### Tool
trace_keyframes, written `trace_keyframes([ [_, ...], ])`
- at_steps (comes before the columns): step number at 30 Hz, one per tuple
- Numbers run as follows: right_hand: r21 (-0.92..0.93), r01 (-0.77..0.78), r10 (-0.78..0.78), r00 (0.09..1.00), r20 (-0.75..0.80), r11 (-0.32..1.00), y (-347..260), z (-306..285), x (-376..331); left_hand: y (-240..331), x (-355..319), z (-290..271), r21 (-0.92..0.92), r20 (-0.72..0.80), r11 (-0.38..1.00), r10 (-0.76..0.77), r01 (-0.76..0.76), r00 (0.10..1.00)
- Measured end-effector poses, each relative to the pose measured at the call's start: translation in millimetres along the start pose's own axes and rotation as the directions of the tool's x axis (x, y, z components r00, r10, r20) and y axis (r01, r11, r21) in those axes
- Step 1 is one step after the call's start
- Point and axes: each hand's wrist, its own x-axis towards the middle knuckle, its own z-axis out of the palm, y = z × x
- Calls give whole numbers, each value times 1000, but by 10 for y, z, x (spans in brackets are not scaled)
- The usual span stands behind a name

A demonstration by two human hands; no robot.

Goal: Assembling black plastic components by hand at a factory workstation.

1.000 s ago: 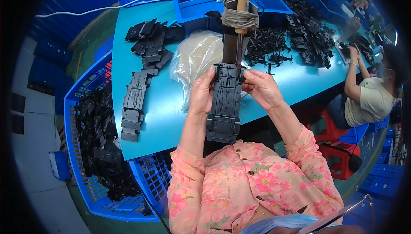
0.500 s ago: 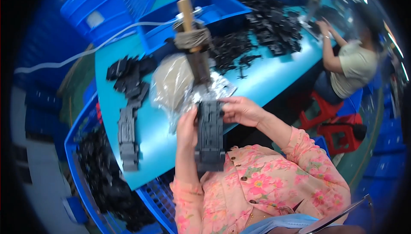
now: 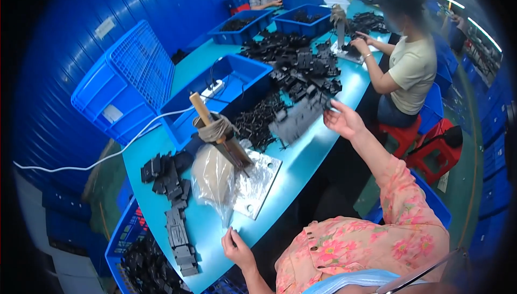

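Observation:
My right hand (image 3: 346, 120) is stretched out over the table, fingers apart, at the right end of a long black plastic part (image 3: 301, 119). Motion smears that part, and any contact with the fingertips is hard to make out. It is in front of a heap of similar black plastic parts (image 3: 307, 65). My left hand (image 3: 237, 248) is at the near table edge with thumb and fingers pinched together; what they hold, if anything, is too small to name. Near it stands a bench fixture (image 3: 229, 151) with a wooden handle and cord wrapping, on a metal plate (image 3: 264, 183), beside a clear plastic bag (image 3: 212, 173).
Another black part (image 3: 180, 240) lies at the table's left edge, below a stack of black pieces (image 3: 167, 175). A blue bin (image 3: 183, 127) with a power strip stands behind the fixture. A co-worker (image 3: 412, 62) sits at the right on a red stool (image 3: 398, 132).
Both hands held the black plastic part before my chest; now it is out by the heap with my right hand beside it. My left hand has let go of it. The view has tilted up.

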Motion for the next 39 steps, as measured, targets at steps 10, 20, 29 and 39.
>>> trace_keyframes([
  [10,-122,332,-343,936,-81,935,-494,585,1684,-74,-136,97,323,-150,936,199,-142,968],
  [20,-877,467,-18,884,468,112,463,-266,256,-168,-52,164,567,-252,817,289,-101,924],
  [29,-725,663,40,743,668,-186,628,-295,225,-150,-55,188,561,-287,825,270,-67,919],
  [39,-651,716,-126,643,756,-250,747,-358,156,-215,-36,171,555,-329,832,192,25,925],
])
